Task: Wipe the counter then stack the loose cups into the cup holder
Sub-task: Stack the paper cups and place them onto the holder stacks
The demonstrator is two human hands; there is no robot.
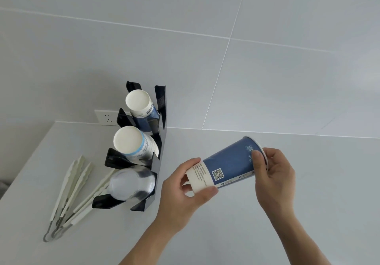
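Note:
I hold a blue and white paper cup (228, 163) sideways above the counter, its base pointing left. My left hand (185, 190) grips the white base end. My right hand (273, 172) grips the rim end. To the left stands a black cup holder (159, 141) with three slots. The top slot holds a blue paper cup stack (139, 106), the middle one a white patterned cup stack (133, 143), the lowest one clear plastic cups (131, 184).
Two pairs of white tongs (70, 195) lie on the white counter (267, 234) left of the holder. A wall socket (106, 117) sits behind the holder on the tiled wall. The counter's left edge runs diagonally at far left.

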